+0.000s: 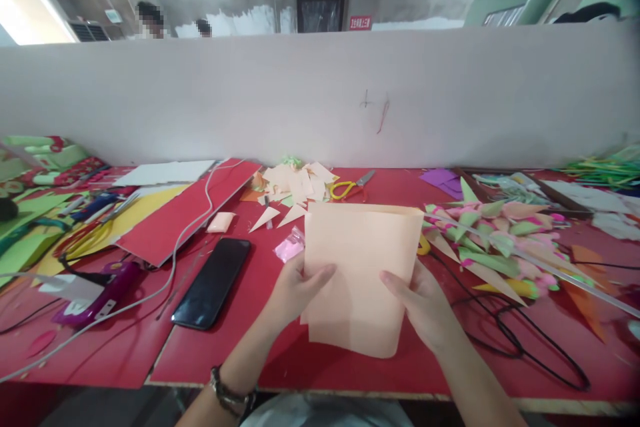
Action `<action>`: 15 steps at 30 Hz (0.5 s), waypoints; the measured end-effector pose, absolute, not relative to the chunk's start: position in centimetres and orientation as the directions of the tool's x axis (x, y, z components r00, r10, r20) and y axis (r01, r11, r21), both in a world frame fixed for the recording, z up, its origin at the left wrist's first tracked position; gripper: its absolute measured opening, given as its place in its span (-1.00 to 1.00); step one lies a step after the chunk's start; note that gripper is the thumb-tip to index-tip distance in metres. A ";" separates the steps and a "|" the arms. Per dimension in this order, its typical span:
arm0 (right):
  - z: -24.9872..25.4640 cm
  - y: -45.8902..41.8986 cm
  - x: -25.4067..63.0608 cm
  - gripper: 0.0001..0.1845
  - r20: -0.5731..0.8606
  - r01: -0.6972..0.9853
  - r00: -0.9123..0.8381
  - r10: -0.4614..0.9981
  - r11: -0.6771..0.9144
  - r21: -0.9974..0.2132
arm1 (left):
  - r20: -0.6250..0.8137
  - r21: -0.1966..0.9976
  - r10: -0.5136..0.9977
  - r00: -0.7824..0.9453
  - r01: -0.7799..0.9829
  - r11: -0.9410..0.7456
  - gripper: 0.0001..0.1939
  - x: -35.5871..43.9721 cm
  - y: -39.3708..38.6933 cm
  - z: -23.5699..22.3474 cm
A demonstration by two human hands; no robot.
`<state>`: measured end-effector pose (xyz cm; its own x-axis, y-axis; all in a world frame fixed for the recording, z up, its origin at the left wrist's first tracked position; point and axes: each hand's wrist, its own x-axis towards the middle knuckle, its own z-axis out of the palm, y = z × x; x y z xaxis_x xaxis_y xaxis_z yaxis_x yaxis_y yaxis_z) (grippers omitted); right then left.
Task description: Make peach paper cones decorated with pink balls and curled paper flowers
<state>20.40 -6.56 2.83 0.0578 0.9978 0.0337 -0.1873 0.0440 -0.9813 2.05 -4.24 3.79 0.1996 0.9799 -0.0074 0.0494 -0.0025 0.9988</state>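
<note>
A peach-coloured sheet of paper [360, 240], seemingly folded or stacked in layers, is held up over the red table [280, 367]. My left hand [303, 290] grips its left edge, thumb on the front face and fingers hidden behind. At the right edge my right hand [420, 297] pinches it the same way. Just behind the left hand lies a small pink plastic packet [290, 245]. Cut peach paper pieces [295, 180] are heaped beyond the paper, with yellow-handled scissors [353, 185] beside them.
A black phone [213, 283] lies left of my hands. Further left are a purple power strip [100, 293], a white cable [175, 260] and a red board [190, 213]. On the right are many paper cones [505, 233] and a looped black cord [515, 340]. A white partition [280, 100] stands behind.
</note>
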 end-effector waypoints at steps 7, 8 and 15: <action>3.1 -6.9 20.2 -0.63 -0.040 -0.247 0.114 0.993 -0.011 -0.969 | 0.045 0.996 0.983 0.176 0.068 -0.058 -0.67 2.1 -4.6 3.9; 3.1 -7.0 20.2 -0.63 -0.042 -0.243 0.127 0.991 -0.010 -0.970 | 0.061 0.994 0.983 0.172 0.077 -0.075 -0.67 2.2 -4.7 3.9; 2.5 -7.1 20.3 -0.59 -0.084 -0.271 0.179 0.980 -0.033 -0.962 | 0.170 0.962 0.975 0.141 0.192 -0.195 -0.65 2.3 -4.8 3.9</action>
